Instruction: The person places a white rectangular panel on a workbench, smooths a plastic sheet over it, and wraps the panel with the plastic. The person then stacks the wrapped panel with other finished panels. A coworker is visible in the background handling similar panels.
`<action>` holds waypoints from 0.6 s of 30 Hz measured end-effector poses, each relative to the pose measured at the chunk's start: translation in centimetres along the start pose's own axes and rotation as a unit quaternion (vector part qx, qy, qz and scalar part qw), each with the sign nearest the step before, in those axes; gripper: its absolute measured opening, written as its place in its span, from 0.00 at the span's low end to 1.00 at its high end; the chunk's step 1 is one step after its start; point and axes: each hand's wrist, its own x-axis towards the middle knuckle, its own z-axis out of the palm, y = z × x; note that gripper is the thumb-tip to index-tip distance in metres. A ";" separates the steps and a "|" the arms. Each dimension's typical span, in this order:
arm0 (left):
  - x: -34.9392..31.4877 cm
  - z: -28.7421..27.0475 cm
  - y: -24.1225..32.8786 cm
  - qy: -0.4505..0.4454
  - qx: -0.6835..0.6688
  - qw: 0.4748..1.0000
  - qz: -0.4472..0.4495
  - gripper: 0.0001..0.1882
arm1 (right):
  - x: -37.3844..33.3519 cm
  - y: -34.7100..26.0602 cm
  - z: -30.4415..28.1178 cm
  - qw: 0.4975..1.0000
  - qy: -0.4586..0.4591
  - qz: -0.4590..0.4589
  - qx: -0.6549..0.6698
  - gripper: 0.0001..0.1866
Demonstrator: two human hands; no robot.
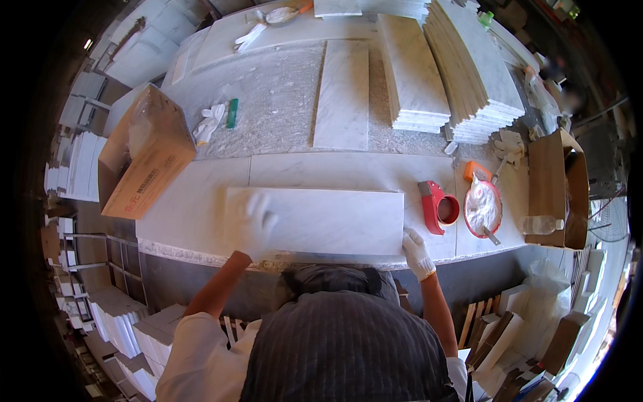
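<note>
A white marble slab with faint grey veins (pixel 335 221) lies lengthwise before me, close to the near edge of the work table. My left hand (pixel 253 218), in a white glove, is over the slab's left part. Motion smears its fingers, so its grip and any contact cannot be made out. At the slab's near right corner is my right hand (pixel 418 256), also gloved in white, its fingers closed against the edge. A red tape dispenser (pixel 439 208) stands just right of the slab. Beyond it sits a red-rimmed bowl of white paste (pixel 482 209) with a putty knife in it.
An open cardboard box (pixel 151 164) stands at left, another (pixel 552 187) at right beside a clear plastic bottle (pixel 542 225). Stacked marble slabs (pixel 415 74) and a single slab (pixel 343 94) lie farther back. White gloves (pixel 211 122) and a green block (pixel 232 113) rest left of centre.
</note>
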 end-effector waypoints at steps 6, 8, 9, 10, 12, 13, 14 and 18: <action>-3.3 4.1 -8.1 0.053 -0.223 0.934 -0.275 0.39 | -1.2 2.4 -1.2 0.963 0.014 -0.002 0.269 0.17; -4.4 4.7 -9.1 0.042 -0.285 0.906 -0.311 0.40 | -1.3 0.6 0.9 0.986 0.085 0.000 0.140 0.21; -4.2 4.6 -9.2 0.030 -0.314 0.890 -0.330 0.40 | -1.1 -0.3 1.7 0.990 0.121 0.000 0.074 0.23; -3.6 4.5 -8.9 0.016 -0.347 0.873 -0.342 0.41 | -0.3 0.3 1.1 0.992 0.110 -0.066 0.017 0.26; -3.7 4.9 -9.5 0.009 -0.405 0.840 -0.361 0.37 | 0.5 -2.2 3.5 0.985 0.121 -0.103 -0.071 0.27; -3.6 5.1 -9.7 0.005 -0.434 0.823 -0.365 0.36 | 0.5 -3.0 4.5 0.977 0.130 -0.124 -0.113 0.27; -3.7 5.3 -9.9 0.002 -0.432 0.827 -0.359 0.32 | 1.3 -1.9 4.3 0.970 0.141 -0.088 -0.180 0.27; -4.1 5.5 -10.6 -0.014 -0.433 0.829 -0.354 0.19 | 1.8 -2.6 5.9 0.935 0.155 -0.073 -0.311 0.24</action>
